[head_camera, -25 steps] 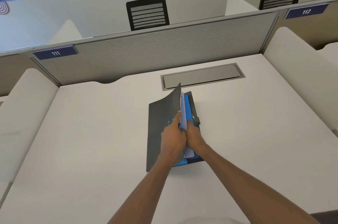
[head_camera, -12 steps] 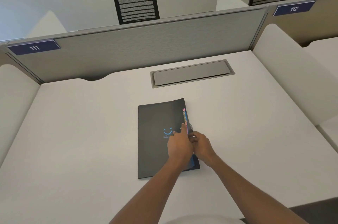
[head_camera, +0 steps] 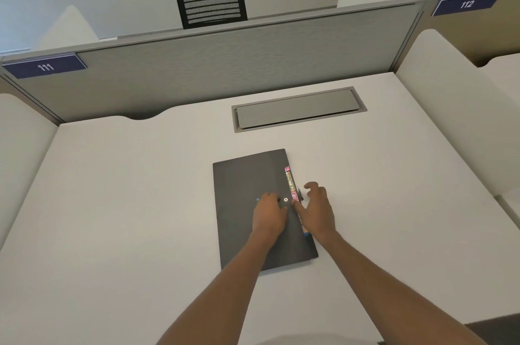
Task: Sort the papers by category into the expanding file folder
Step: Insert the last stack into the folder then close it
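The expanding file folder is laid closed on the surface, long axis running away from the person, opening edge to the right. Its cover is pressed by the left hand; the right hand, loosely spread and empty, is held at that edge.

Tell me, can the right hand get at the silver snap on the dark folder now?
Probably yes. The right hand is open at the folder edge, thumb close to the silver snap; the left hand rests beside it, not over it.
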A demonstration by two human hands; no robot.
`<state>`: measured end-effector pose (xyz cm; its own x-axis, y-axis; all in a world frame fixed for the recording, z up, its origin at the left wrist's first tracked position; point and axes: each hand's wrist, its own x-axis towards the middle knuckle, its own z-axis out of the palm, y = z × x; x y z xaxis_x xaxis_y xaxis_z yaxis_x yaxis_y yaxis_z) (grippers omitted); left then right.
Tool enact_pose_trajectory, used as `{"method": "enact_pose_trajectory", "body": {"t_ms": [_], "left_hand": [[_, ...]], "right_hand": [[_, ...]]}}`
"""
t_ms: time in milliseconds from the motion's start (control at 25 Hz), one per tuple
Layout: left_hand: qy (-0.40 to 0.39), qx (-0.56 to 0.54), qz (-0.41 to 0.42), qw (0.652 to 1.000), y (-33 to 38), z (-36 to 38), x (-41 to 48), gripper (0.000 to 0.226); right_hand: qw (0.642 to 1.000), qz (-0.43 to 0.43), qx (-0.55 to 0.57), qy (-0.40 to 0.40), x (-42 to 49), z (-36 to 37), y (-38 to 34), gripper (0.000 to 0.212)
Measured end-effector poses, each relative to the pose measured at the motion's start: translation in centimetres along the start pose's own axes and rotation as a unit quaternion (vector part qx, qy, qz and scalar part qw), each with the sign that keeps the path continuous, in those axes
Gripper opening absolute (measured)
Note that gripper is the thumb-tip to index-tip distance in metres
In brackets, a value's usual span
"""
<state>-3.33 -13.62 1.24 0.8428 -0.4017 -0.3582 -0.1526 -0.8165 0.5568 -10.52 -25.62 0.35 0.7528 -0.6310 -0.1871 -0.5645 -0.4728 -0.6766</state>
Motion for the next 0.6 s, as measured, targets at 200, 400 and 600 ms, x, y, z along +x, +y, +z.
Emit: {"method": "enact_pose_trajectory", "body": {"t_ms": [200,400,600], "left_hand": [[0.013,-0.105,-0.064,0.992,0.3,-0.1,2.0,0.012],[0.014,-0.114,-0.106,0.988,0.7,0.4,2.6,0.013],[0.007,-0.108,-0.096,0.989,1.0,0.9,2.5,0.021]], "right_hand": [[0.995,0.009,0.058,0.076,2.5,-0.4,-0.2,0.008],[0.994,-0.038,0.094,0.040,1.9,0.2,0.3,0.006],[0.996,-0.083,0.024,0.035,0.8,1.7,0.8,0.021]]}}
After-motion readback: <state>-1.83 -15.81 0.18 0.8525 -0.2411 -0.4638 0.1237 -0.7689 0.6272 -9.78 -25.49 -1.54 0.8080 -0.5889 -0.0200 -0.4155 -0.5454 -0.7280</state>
